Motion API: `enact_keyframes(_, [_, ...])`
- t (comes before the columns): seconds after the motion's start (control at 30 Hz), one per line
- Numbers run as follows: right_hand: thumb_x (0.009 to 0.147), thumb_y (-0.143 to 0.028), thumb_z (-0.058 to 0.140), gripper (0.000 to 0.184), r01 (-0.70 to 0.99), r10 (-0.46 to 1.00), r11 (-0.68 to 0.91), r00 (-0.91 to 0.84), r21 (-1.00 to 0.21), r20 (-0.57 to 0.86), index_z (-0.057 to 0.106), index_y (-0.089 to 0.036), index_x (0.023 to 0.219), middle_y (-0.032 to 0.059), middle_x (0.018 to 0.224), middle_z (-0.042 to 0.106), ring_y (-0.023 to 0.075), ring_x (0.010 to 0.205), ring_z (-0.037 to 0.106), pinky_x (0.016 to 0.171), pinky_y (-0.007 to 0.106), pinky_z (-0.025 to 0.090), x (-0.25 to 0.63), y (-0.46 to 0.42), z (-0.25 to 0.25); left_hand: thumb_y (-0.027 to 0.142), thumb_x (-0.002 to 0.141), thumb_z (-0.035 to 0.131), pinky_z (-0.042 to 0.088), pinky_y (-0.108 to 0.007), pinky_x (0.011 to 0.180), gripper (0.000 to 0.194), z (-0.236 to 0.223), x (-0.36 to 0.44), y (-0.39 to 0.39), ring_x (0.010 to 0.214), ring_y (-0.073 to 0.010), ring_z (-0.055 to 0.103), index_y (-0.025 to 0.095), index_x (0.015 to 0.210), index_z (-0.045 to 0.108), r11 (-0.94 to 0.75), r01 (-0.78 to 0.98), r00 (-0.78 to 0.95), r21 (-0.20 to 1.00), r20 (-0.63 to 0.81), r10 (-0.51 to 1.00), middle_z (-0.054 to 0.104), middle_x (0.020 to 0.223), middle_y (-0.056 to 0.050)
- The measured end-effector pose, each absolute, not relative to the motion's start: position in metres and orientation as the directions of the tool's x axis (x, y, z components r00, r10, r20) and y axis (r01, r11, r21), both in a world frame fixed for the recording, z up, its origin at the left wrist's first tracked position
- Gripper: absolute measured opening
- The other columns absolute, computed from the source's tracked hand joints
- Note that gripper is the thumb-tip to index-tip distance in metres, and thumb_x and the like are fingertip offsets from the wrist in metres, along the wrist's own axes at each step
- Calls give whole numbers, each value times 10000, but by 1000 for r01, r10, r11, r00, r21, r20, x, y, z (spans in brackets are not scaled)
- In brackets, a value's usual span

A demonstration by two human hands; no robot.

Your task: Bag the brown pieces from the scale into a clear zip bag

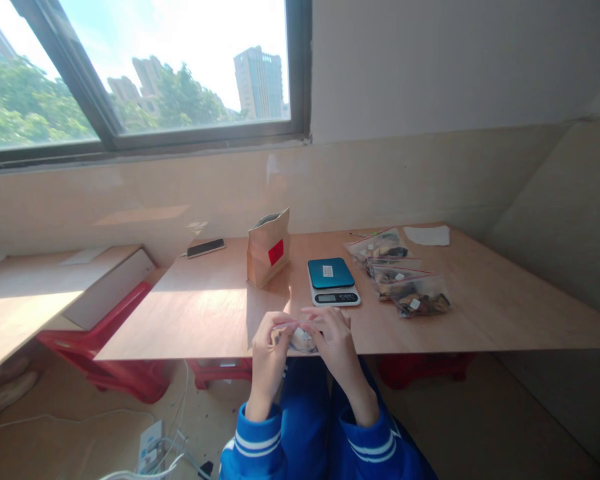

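1. Left hand: raised at the near edge of the tabletop, fingers curled, grip pinched closed on the top edge of a small clear bag.
2. Right hand: directly beside the left, fingertips touching the same top edge; grip also pinched closed on the bag.
3. Small clear bag: held between both hands at the tabletop's near edge, just in front of the person. It has a pinkish strip along the top and light-coloured contents; what the contents are cannot be told.
4. Digital scale: on the tabletop just beyond the hands, teal platform with a white label, dark display panel facing the person. Nothing rests on the platform.
5. Brown paper pouch: upright, left of the scale, open at the top, red sticker on its front.
6. Filled clear bags: three, overlapping in a row to the right of the scale, holding dark and pale pieces.
7. White paper sheet: flat at the far right of the tabletop, behind the filled bags.
8. Phone: face up at the far left corner, near the wall.
9. Sleeves: blue with white stripes at both cuffs.
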State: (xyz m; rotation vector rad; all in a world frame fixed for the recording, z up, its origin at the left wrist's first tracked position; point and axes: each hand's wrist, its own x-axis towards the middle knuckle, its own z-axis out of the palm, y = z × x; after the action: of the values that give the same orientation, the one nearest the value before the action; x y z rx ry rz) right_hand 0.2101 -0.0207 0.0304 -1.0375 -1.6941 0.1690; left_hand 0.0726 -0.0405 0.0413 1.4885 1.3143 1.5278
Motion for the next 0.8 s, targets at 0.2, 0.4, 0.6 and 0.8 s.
enact_keyframes(0.2, [917,-239,562,113,550,684,631,-62,-547,727,604,-220,813,4,790,661,187,822,597,793,342,353,220,-19,31,342,855,602,481,-254,744,161,39,66,-41,819,-160,618,183,859,623,-306,235,-143,923,344,928,631,834,-25])
enact_keyframes(0.4, [914,-216,563,114,559,686,620,-46,-550,726,604,-217,808,7,800,656,187,826,592,791,343,355,220,-19,31,373,848,602,496,-263,744,197,43,67,-40,823,-165,625,177,872,611,-283,237,-87,929,311,947,632,840,-31])
enact_keyframes(0.6, [910,-238,574,101,564,690,618,-54,-548,722,607,-219,816,8,802,656,186,821,595,794,348,359,220,-18,29,367,837,615,508,-269,740,193,46,69,-40,821,-171,631,176,858,627,-293,257,-87,921,324,942,636,833,-35])
enact_keyframes(0.8, [914,-210,555,130,581,677,615,-42,-533,735,616,-221,800,1,772,651,180,781,586,796,355,348,218,-19,31,360,844,607,511,-267,725,185,46,69,-40,799,-167,626,179,832,636,-314,268,-101,911,351,931,634,816,-35])
